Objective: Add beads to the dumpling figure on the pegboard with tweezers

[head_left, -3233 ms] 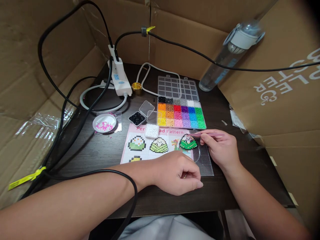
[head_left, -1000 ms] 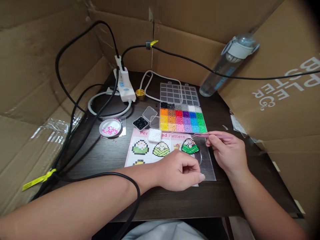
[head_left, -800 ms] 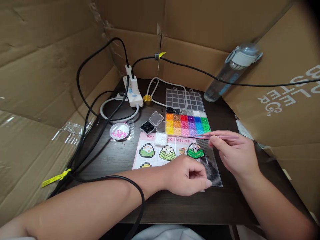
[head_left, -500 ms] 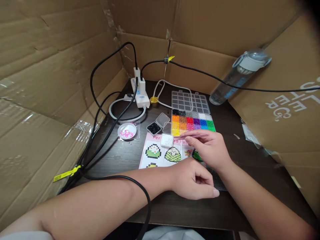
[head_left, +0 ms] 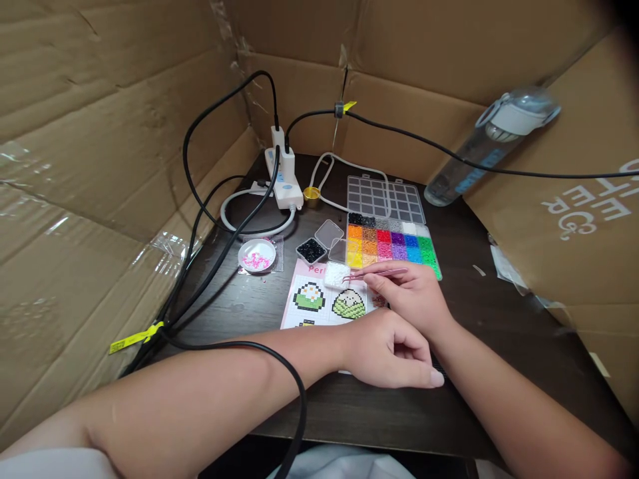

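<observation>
My right hand [head_left: 410, 296] is closed on pink tweezers [head_left: 377, 272] whose tips point left at a small tray of white beads [head_left: 337, 274]. This hand covers the bead figure and most of the clear pegboard. My left hand [head_left: 394, 350] rests in a loose fist on the table's front, on the lower edge of the pink pattern sheet [head_left: 319, 299]; what its fingers hold is hidden. Behind my right hand lies the open box of sorted coloured beads [head_left: 389, 243].
A small box of black beads [head_left: 311, 250], a white dish of pink beads [head_left: 256, 255], a white power strip [head_left: 286, 179] with black cables, a gold cap [head_left: 312, 193] and a leaning water bottle [head_left: 486, 156] stand on the dark table [head_left: 239, 306]. Cardboard walls surround it.
My right hand has moved left from the bead figure on the pegboard, carrying the tweezers to the white bead tray. The camera has turned left. My left hand has stayed in place.
</observation>
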A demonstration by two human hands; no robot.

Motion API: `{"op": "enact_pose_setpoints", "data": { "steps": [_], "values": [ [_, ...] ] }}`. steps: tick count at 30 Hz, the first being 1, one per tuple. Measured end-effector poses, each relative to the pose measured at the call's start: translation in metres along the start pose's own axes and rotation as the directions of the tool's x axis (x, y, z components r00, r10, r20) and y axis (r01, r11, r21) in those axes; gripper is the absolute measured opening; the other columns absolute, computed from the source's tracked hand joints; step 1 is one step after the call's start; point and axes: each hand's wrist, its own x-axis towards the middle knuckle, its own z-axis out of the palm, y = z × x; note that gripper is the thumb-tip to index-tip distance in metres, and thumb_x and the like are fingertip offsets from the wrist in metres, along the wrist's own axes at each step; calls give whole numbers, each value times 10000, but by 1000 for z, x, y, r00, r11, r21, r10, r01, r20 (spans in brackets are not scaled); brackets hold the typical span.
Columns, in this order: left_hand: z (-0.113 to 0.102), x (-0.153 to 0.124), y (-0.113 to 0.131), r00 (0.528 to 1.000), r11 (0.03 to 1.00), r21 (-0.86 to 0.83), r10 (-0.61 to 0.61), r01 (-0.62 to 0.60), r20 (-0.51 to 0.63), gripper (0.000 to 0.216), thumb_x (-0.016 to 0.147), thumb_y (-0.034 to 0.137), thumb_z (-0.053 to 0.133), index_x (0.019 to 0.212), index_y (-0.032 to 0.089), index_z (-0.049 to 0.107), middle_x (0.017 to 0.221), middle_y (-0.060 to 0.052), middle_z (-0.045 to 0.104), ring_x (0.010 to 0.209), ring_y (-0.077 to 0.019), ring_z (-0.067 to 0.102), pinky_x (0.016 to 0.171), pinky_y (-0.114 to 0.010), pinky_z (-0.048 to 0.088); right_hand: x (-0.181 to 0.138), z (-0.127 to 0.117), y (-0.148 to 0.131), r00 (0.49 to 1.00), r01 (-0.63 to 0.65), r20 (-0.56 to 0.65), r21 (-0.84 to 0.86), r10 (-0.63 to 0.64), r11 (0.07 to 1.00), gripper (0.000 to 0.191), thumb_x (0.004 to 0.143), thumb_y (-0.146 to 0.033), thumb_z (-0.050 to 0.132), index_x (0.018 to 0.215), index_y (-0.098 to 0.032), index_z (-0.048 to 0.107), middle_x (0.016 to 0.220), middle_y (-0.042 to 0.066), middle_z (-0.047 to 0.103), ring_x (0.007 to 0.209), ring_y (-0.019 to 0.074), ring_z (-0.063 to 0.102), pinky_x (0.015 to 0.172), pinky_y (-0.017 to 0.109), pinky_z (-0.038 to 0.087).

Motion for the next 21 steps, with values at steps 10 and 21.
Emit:
{"op": "enact_pose_setpoints", "data": {
  "steps": [10,21],
  "values": [
    [1,0,0,1000,1000,11,-28,28,-5,261,790,321,761,668,123,642,521,55,522,495,-39,424,492,-189,334,1,-1,2,999,-34,21,-56,35,998,106,820,-282,720,838,-221,804,891,69,810,810,213,764,671,338,628],
    [1,0,1,1000,999,36,-5,5,-10,270,798,332,749,663,125,641,527,51,523,499,-44,425,498,-195,338,0,0,2,997,-7,-76,-34,4,999,49,764,-253,753,772,-225,793,796,46,801,732,202,754,681,349,638]
  ]
}}
